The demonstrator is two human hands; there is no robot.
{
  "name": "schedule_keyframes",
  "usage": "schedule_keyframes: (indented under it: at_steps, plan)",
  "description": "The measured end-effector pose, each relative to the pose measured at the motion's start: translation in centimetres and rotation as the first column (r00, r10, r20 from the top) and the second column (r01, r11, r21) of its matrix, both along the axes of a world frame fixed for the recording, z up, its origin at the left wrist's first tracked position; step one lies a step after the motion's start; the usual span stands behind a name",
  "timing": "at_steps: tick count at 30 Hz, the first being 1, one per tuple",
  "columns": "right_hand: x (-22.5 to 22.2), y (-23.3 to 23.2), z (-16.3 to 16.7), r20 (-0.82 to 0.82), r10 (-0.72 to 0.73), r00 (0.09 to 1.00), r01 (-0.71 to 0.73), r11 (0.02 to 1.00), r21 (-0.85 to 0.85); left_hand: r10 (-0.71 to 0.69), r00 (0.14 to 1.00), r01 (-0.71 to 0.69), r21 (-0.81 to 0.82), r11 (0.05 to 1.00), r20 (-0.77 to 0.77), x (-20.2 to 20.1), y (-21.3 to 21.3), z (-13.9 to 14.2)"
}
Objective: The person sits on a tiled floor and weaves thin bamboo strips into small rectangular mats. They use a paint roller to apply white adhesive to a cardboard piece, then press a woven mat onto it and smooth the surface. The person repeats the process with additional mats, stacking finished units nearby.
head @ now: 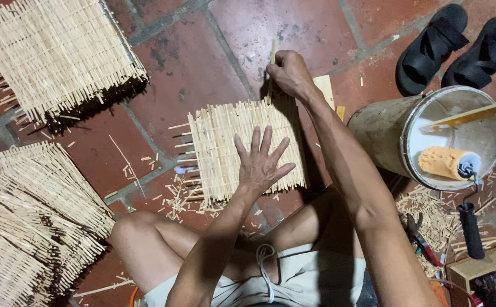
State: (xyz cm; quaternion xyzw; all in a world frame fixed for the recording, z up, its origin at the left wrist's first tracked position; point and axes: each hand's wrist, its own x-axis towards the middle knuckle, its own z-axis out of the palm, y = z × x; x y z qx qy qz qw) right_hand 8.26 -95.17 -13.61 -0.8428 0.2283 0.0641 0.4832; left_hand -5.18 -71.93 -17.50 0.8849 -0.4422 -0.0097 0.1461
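Mid-frame, your left hand lies spread flat on the woven mat; your right hand pinches a near-upright bamboo stick at its top edge.

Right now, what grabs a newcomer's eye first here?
Centre floor: a woven bamboo mat, with the left hand spread flat on it and the right hand pinching a thin bamboo strip at its far edge. Stacks of finished mats fill the left side. At right, a tipped bucket holds an orange paint roller, with black sandals beyond it.
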Motion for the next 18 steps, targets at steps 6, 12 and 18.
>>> schedule_keyframes:
  at_steps: [6,12,18]
  plan:
    - [0.3,0.1,0.4,-0.021,0.114,0.993,-0.115,0.988,-0.101,0.000,0.999,-0.001,0.019,1.000,0.034,-0.1,0.2,-0.1]
    - [0.3,0.6,2.2,-0.089,0.078,0.993,-0.077,0.997,0.014,0.010,0.998,-0.007,-0.040,0.999,0.069,0.1,0.2,0.0]
    - [1.3,1.3,2.4,0.006,-0.077,0.997,0.075,0.979,0.191,0.012,0.999,-0.011,-0.024,1.000,0.051,0.2,0.1,0.5]
